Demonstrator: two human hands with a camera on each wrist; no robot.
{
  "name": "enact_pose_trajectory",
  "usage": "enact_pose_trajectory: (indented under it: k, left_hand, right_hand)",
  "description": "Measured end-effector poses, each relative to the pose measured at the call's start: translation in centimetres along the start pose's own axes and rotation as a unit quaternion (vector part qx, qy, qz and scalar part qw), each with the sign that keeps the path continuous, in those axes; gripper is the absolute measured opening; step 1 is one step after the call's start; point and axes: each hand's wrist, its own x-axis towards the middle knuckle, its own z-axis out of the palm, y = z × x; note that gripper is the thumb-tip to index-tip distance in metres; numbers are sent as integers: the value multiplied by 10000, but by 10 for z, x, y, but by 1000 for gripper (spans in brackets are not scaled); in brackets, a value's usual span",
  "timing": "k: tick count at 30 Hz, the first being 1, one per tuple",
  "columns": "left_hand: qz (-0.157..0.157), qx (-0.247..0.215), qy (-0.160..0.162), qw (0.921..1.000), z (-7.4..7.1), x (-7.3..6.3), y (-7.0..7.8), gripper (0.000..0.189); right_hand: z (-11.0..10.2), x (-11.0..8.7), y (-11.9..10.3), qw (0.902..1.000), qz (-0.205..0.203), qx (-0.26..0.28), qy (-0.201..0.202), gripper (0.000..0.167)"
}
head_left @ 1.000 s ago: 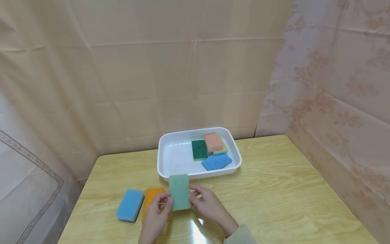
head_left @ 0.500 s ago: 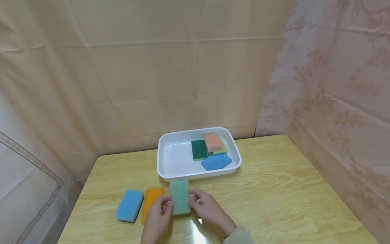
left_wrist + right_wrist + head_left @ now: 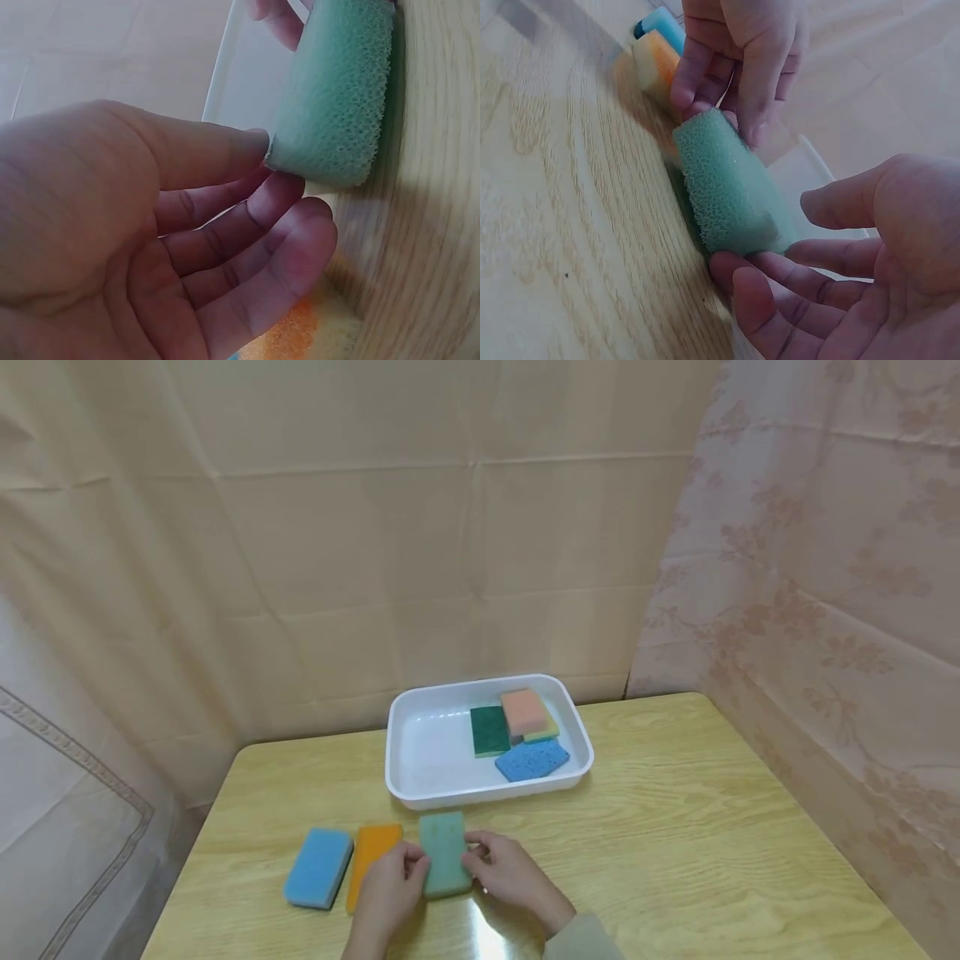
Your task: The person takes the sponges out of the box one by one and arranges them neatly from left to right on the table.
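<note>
A light green sponge (image 3: 446, 853) lies flat on or just over the table, in front of the white tray. My left hand (image 3: 392, 885) pinches its left edge between thumb and fingers; the left wrist view shows the thumb (image 3: 247, 146) at a corner of the sponge. At the opposite edge is my right hand (image 3: 512, 872). Its fingertips (image 3: 727, 266) touch the sponge's side, while its thumb (image 3: 832, 204) stands apart in the right wrist view. Just left of my left hand lies an orange sponge (image 3: 372, 852), partly hidden by that hand.
A blue sponge (image 3: 318, 868) lies left of the orange one. Behind the hands stands the white tray (image 3: 420, 797), holding a dark green sponge (image 3: 490, 731), a pink sponge (image 3: 523, 710) over a yellow one (image 3: 551, 728), and a blue angular sponge (image 3: 531, 760).
Both hands have lowered the light green sponge toward me and down to the table, tilting it flatter. My right thumb now stands off it. The tray and other sponges stay put.
</note>
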Motion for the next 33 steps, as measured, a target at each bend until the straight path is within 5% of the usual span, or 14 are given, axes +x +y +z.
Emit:
enact_pose_trajectory:
  k: [12, 23, 33]
  left_hand:
    - [139, 26, -161, 9998, 3, 3, -7, 6]
    - [103, -782, -616, 9950, 2, 4, -18, 11]
    - [130, -1026, -836, 9911, -1, 5, -24, 15]
  right_hand:
    - [1, 9, 4, 9981, 95, -579, -162, 39]
    - [8, 11, 1, 9895, -21, -1437, 136, 33]
    - [9, 7, -3, 9881, 30, -1529, 150, 31]
